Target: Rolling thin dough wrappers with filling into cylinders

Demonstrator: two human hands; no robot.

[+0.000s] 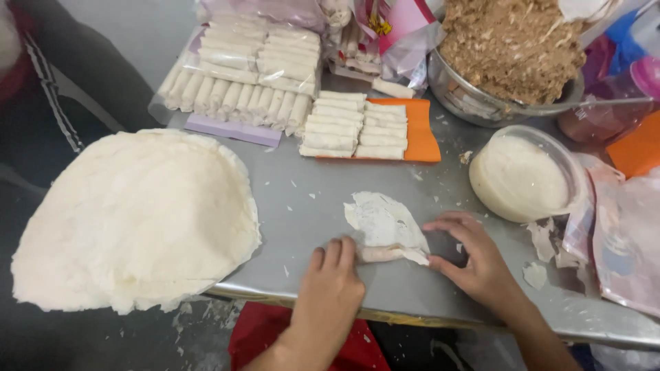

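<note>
Head view, looking down on a grey metal table [309, 206]. Near the front edge, a thin white wrapper [385, 223], its near end rolled into a small tube. Left hand [330, 292] palm down, fingers [337, 253] held together and nearly straight, tips pressing on the left end of the rolled part; no closed grasp, only a flat press. Right hand [481, 264] half open and curved, thumb near the roll's right end, forefinger stretched towards the wrapper's right edge; contact there hard to judge. Rolled end thus between the two hands, loose flap spreading away from the fingers towards the table's middle. To the left, a wide stack of round wrappers [137, 216] overhanging the table edge. Further back, finished rolls [350, 124] in rows on an orange board [421, 134], more rolls in a clear bag [240, 69]. At the right, a steel bowl of brown filling [512, 48] and a clear tub of white paste [519, 175].
</note>
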